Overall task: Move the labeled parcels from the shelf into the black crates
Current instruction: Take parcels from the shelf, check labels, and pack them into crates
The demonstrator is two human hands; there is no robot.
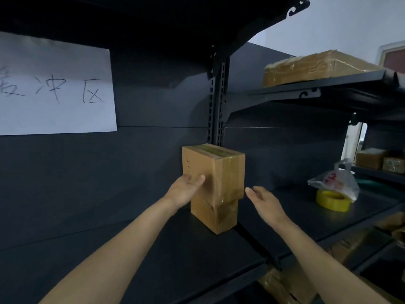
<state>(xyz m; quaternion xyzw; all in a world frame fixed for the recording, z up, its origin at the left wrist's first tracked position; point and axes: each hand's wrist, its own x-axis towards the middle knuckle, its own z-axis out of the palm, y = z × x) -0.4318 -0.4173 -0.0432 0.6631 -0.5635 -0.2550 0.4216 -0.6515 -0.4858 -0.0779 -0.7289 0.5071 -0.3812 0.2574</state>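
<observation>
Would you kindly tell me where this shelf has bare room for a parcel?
Widest free patch: the shelf board left of the stacked boxes, under the paper sign. A smaller one lies between the boxes and the yellow tape roll. Crowded: the plastic bag by the tape roll, and the left hand and right hand flanking the boxes.

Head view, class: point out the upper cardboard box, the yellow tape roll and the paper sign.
upper cardboard box (230, 178), head view, on its taped right face.
yellow tape roll (332, 206), head view, on its outer band.
paper sign (65, 116), head view, on its blank lower part.
</observation>
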